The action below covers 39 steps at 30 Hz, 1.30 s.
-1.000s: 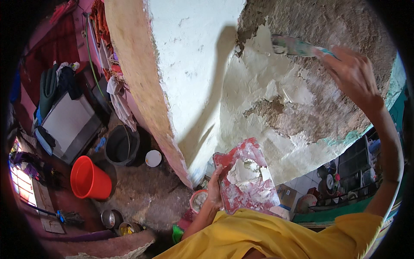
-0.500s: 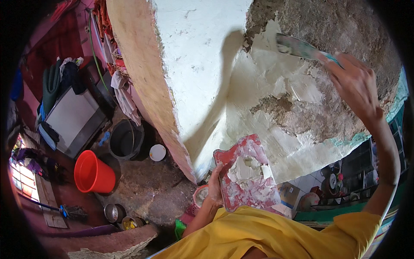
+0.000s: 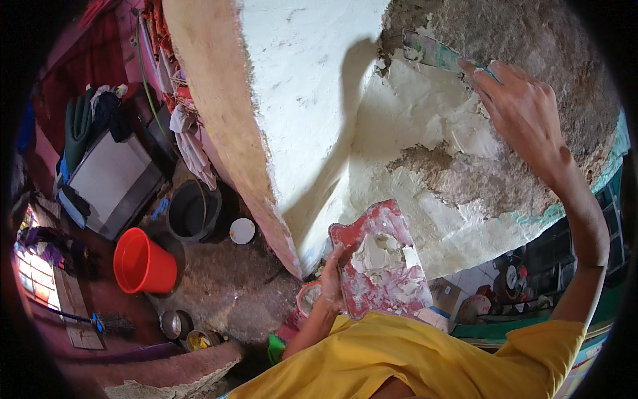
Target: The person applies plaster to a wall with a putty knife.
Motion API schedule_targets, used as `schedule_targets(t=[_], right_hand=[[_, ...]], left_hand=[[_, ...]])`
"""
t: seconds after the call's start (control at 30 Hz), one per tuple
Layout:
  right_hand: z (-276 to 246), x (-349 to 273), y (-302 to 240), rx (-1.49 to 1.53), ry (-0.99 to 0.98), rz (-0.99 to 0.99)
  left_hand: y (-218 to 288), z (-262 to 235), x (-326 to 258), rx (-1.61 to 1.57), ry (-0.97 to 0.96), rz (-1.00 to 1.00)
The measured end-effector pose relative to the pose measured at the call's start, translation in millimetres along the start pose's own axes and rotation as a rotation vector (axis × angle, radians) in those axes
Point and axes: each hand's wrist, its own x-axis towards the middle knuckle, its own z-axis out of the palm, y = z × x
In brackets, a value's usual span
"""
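Note:
My right hand (image 3: 524, 113) is raised against the wall (image 3: 425, 120) and grips a flat putty knife (image 3: 430, 50) whose blade lies on the edge between white plaster and rough grey render. My left hand (image 3: 332, 282) holds a red plaster board (image 3: 379, 266) near my chest, with a lump of white putty (image 3: 377, 253) on it. A patch of bare brown render (image 3: 432, 163) shows below the knife.
Far below lie a red bucket (image 3: 141, 262), a black bucket (image 3: 193, 211), a small white lid (image 3: 242, 231), small tins (image 3: 174, 324) and a grey box (image 3: 113, 178). The wall's tan corner edge (image 3: 226, 126) runs down the middle. Shelves with dishes (image 3: 512, 279) are at lower right.
My right hand has slid the putty knife leftward and slightly up along the wall. The view has shifted a little; the board in my left hand stays put.

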Motion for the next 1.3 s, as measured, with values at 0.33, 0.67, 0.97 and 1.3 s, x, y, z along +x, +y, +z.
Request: schedule_targets(t=[0.33,0.67,0.97,1.3], right_hand=[[-11,-38,0,0.082,-0.084,0.085],[7,-20,-9,0.123,-0.077,0.171],[-12,-53,-5,0.134,-0.044,0.159],[15,-34,-16,0.144,-0.093,0.189]], left_hand=[[-3,-6,-5,0.014,0.041,-0.046],[7,4,-17,0.046,0.040,-0.036],[6,-14,-14,0.011,0.057,-0.010],[8,-11,-10,0.038,0.055,0.013]])
